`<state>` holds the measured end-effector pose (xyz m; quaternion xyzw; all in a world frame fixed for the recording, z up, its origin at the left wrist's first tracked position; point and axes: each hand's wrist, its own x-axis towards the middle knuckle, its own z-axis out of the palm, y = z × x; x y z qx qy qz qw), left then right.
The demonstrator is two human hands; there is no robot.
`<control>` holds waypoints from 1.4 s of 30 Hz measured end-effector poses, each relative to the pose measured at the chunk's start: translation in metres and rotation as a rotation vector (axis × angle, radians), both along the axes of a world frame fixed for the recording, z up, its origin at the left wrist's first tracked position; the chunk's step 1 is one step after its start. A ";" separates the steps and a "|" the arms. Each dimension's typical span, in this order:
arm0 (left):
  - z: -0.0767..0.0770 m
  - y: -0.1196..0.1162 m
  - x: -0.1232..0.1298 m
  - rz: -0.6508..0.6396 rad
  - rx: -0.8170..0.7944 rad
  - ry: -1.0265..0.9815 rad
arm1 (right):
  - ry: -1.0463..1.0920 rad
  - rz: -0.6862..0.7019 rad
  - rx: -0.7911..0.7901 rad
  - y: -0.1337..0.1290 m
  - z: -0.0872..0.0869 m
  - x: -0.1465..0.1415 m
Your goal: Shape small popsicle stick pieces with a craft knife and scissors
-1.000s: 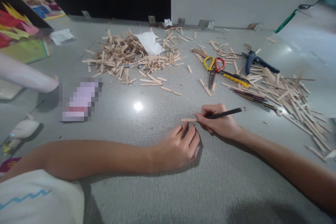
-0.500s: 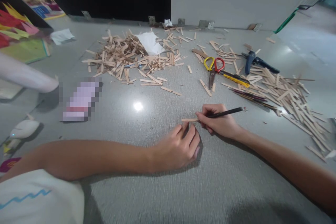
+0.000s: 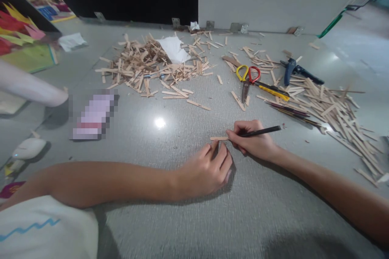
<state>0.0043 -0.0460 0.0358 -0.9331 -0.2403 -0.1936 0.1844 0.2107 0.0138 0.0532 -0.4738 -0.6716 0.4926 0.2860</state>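
Observation:
A small flat wooden stick lies on the grey table in front of me. With its fingertips, my left hand steadies the stick from the near side, the other fingers curled. My right hand is closed round a black pen in a writing grip. The pen's tip is hidden behind the fingers, which sit at the stick's right end, so I cannot tell whether it touches the wood.
Scissors with yellow and red handles lie beyond my right hand, beside a yellow cutter knife and a dark blue tool. Stick heaps lie at the back and right. A blurred-out phone-like object and another person's arm are left.
Almost nothing differs. Both hands stay in place at the stick, with at most a slight shift of the left fingers and the pen.

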 end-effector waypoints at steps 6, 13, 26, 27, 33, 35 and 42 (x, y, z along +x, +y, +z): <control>0.002 0.001 0.000 -0.004 0.023 -0.019 | -0.007 0.018 0.015 0.001 0.003 0.000; 0.002 0.002 0.000 -0.003 0.020 -0.025 | -0.013 0.036 0.039 0.001 0.003 0.000; 0.001 0.001 -0.001 -0.004 0.007 0.001 | -0.062 0.020 0.046 0.000 0.002 0.001; 0.001 0.001 0.000 -0.002 0.006 0.000 | -0.066 0.017 0.050 0.000 0.002 0.001; 0.001 0.001 -0.001 -0.008 -0.006 -0.006 | -0.055 0.015 0.033 0.000 0.003 0.000; 0.001 0.001 -0.001 -0.010 -0.007 -0.002 | -0.056 0.013 0.034 -0.001 0.003 0.000; -0.001 0.000 -0.002 -0.009 -0.032 0.021 | -0.052 0.011 0.046 0.000 0.002 0.001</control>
